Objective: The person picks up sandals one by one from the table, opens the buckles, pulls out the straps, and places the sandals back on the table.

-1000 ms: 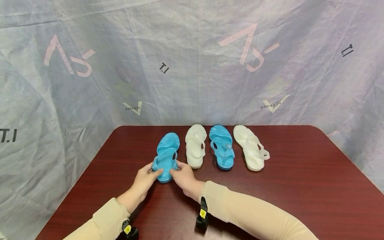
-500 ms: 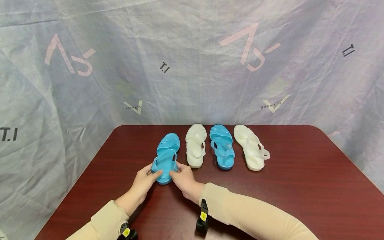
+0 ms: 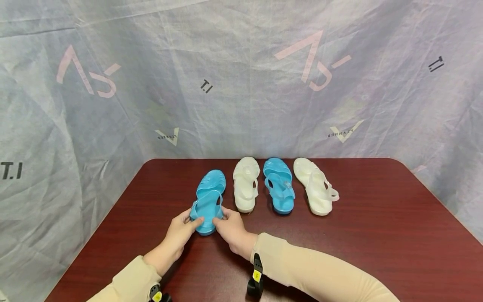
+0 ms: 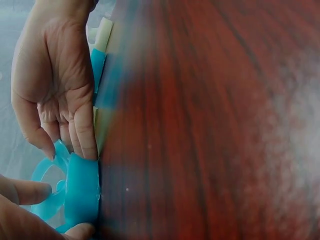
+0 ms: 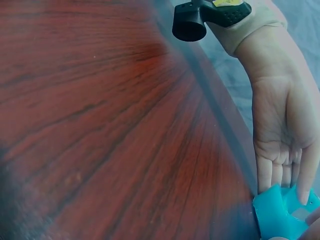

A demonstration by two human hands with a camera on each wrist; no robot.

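A blue jelly sandal [image 3: 211,180] lies at the left of the row, toe pointing away from me. My left hand [image 3: 176,235] grips its heel end from the left, and my right hand [image 3: 233,230] grips it from the right. Both thumbs press inside on the insole, while the fingers go round the outer sides, partly hidden. In the left wrist view, the sandal's heel [image 4: 82,190] is between the two hands, its sole edge right at the tabletop. The right wrist view catches the blue heel [image 5: 277,215] at the bottom corner.
To the right of the held sandal stand a white sandal [image 3: 245,193], another blue sandal [image 3: 281,201] and a second white sandal [image 3: 320,201], toes toward the far edge. The dark red wooden table [image 3: 362,235] meets a printed grey cloth [image 3: 241,105] behind.
Both hands have drawn the blue sandal slightly toward me, keeping their grip at the heel. The other sandals stay where they were.
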